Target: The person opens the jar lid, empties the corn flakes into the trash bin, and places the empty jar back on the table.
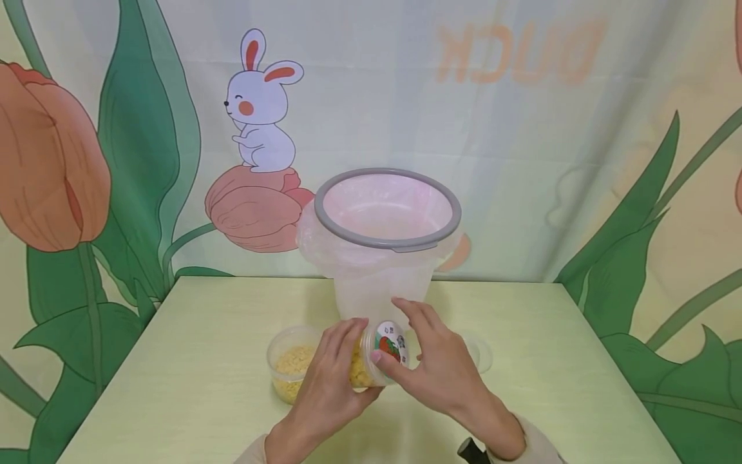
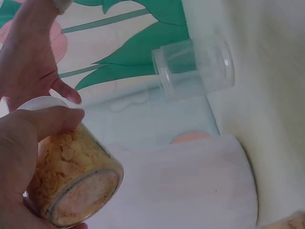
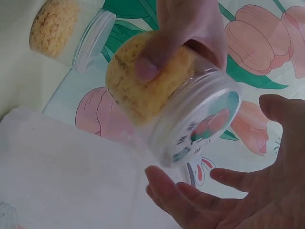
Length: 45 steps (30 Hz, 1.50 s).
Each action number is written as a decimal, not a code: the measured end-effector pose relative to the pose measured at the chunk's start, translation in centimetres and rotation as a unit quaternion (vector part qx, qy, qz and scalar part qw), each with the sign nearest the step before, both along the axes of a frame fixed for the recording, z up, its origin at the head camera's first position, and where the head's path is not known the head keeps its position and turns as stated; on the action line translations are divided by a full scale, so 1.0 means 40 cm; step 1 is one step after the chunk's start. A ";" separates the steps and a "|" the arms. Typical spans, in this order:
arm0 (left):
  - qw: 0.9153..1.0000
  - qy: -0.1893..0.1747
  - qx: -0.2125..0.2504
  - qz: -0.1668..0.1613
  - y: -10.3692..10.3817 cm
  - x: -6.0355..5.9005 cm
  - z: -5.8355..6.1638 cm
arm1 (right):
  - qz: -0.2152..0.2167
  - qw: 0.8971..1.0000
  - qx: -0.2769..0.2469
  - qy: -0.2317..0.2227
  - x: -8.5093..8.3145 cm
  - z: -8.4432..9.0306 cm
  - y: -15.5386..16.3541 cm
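The jar [image 1: 373,361] is clear glossy plastic, as is the tub [image 1: 290,361] at its nine o'clock. The bin [image 1: 382,258] wears thin translucent plastic film; the table [image 1: 203,361] looks matt and smooth.

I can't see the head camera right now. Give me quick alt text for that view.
The left hand holds a lidded jar of yellow flakes on its side above the table, the right hand open at its lid. An open tub of flakes stands left; a bag-lined bin stands behind.

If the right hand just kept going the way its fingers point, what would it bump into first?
Most likely the lid of the jar that the left hand grips; the right hand has its fingers spread right beside it. Beyond stands the lined bin.
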<state>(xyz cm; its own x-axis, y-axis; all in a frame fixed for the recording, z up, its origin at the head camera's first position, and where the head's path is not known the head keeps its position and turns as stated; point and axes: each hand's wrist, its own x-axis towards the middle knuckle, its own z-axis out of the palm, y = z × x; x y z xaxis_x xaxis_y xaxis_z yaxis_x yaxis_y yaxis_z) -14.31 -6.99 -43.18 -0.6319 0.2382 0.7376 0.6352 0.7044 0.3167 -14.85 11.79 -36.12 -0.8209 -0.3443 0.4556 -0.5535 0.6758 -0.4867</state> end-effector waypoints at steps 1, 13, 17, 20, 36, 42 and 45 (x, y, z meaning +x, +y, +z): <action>1.000 0.009 -0.004 0.002 0.000 -0.001 0.000 | -0.008 1.000 0.007 -0.012 0.001 -0.002 -0.005; 0.999 0.031 -0.017 0.016 0.000 -0.006 -0.012 | -0.003 1.000 0.026 -0.017 0.001 -0.026 -0.033; 1.000 0.016 -0.013 0.014 -0.002 -0.003 -0.010 | 0.030 0.999 0.013 0.000 -0.003 -0.032 -0.031; 1.000 0.001 -0.006 0.012 -0.004 0.000 -0.008 | 0.060 0.998 0.003 0.006 -0.005 -0.032 -0.027; 0.998 -0.062 0.027 0.003 -0.013 0.004 -0.007 | 0.179 0.976 0.072 0.106 -0.025 -0.019 0.000; 0.996 -0.080 0.038 -0.001 -0.016 0.010 -0.001 | 0.221 0.963 0.077 0.135 -0.029 -0.014 0.010; 0.997 -0.074 0.036 -0.008 -0.017 0.010 -0.001 | 0.243 0.956 0.082 0.141 -0.030 -0.007 0.015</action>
